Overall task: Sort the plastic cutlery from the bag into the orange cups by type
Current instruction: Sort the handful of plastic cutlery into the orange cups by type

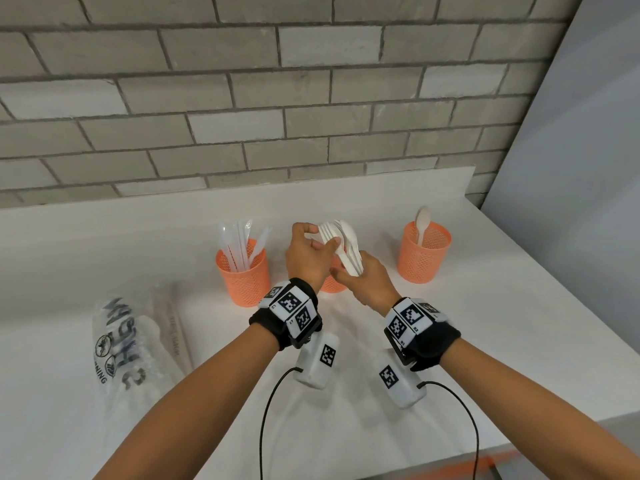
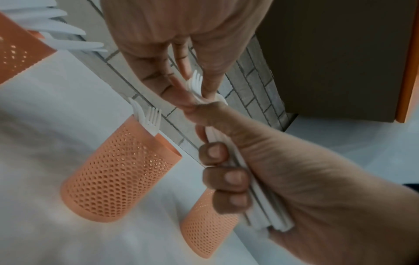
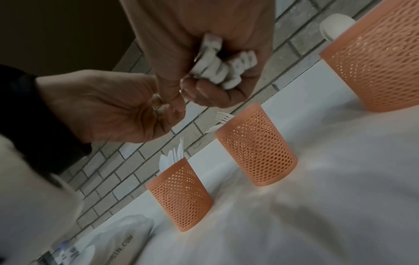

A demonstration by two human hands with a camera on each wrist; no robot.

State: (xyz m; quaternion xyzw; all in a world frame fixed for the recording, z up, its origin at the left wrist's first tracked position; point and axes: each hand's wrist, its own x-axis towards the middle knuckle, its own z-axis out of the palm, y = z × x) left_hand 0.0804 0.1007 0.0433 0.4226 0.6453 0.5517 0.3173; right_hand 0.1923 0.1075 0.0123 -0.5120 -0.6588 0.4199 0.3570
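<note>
Above the middle orange cup, my right hand grips a bundle of white forks and spoons by the handles. My left hand pinches the head of one fork at the top of that bundle. In the left wrist view, the right hand's fingers curl round the handles. The left cup holds several knives. The middle cup holds forks. A single spoon stands in the right cup.
A crumpled clear plastic bag with black print lies on the white counter at the left front. A grey brick wall rises behind the cups, and a pale panel closes the right side. Cables hang from both wrist cameras.
</note>
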